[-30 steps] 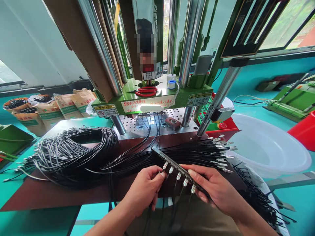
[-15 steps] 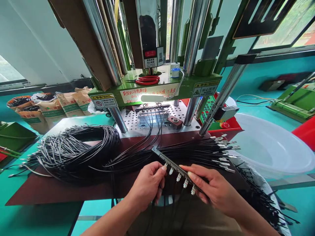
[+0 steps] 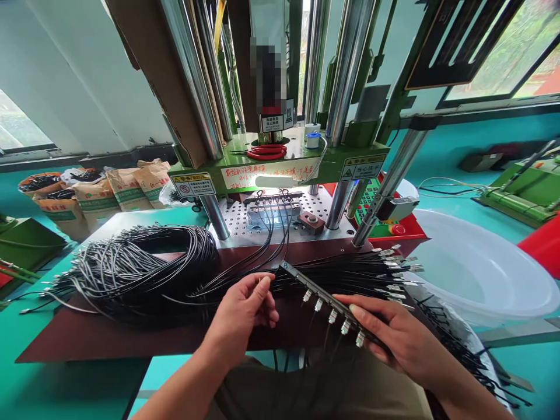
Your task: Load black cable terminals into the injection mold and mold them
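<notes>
My right hand [image 3: 387,329] grips the lower right end of a long dark bar [image 3: 324,296], which tilts down from upper left to lower right. Several silvery cable connectors [image 3: 332,316] stick out along the bar's near side, and thin black cables hang from them. Just left of the bar's marked far end, apart from it, is my left hand [image 3: 245,309]. Its thumb and forefinger are pinched together; what lies between them, if anything, is too small to make out. Behind both hands, a bundle of black cables [image 3: 350,271] with metal ends lies across the brown board [image 3: 131,338].
A green press [image 3: 324,166] on steel columns stands ahead, with red-handled pliers [image 3: 266,152] on its plate. Cables run into a clear fixture [image 3: 273,216] beneath it. A coiled cable heap [image 3: 144,274] lies left. At right are a white tub [image 3: 481,256] and a red control box [image 3: 406,224].
My left hand has left the connector nearest the bar's far end and moved up and left. My right hand and the bar have shifted slightly right.
</notes>
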Motion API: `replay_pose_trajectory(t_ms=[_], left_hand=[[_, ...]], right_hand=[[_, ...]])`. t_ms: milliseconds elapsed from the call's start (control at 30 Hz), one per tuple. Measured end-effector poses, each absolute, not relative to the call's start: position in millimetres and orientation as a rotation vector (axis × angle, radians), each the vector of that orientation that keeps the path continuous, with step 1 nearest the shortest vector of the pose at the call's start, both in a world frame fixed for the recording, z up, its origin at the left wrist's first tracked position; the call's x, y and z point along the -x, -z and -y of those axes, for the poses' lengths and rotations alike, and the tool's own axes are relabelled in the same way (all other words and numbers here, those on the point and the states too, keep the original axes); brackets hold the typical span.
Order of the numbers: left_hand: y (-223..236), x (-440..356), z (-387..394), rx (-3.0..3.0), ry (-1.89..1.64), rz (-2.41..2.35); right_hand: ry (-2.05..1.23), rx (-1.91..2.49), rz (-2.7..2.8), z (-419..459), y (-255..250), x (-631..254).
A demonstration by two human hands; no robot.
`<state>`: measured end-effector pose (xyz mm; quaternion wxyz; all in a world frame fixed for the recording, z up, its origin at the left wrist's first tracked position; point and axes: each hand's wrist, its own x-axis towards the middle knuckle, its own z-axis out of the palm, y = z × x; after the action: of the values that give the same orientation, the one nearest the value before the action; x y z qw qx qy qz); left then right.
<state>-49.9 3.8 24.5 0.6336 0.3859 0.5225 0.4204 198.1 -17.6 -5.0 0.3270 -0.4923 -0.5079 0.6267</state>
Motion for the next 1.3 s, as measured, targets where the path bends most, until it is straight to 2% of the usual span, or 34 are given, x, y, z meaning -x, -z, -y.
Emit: replay_pose_trajectory(t_ms=[133,433,733,1200,1300], left_hand=[[-23.3,50.6,1.3,-0.769,-0.836,-1.08],[-11.2,32.2,-2.2,-0.818,-0.69,-1.2],[-11.0,34.1,-2.5,-0.829,-0.658,-1.21],[-8.2,33.5,-5.1,-0.825,-0.667,-1.166],[-6.6,35.5,-4.8,-0.87,-0.641,-1.172]], right_hand=[[-1.672,1.291,1.293,19.2,5.9,-203.0],[-1.696,1.252,1.346,19.9,4.8,-199.8],[-1.708,1.255,1.427,18.1,3.6,-201.5],[-1.537,1.289,1.672,16.0,8.6,-203.9],[-1.638,1.293,1.6,14.7,4.4,-201.5]])
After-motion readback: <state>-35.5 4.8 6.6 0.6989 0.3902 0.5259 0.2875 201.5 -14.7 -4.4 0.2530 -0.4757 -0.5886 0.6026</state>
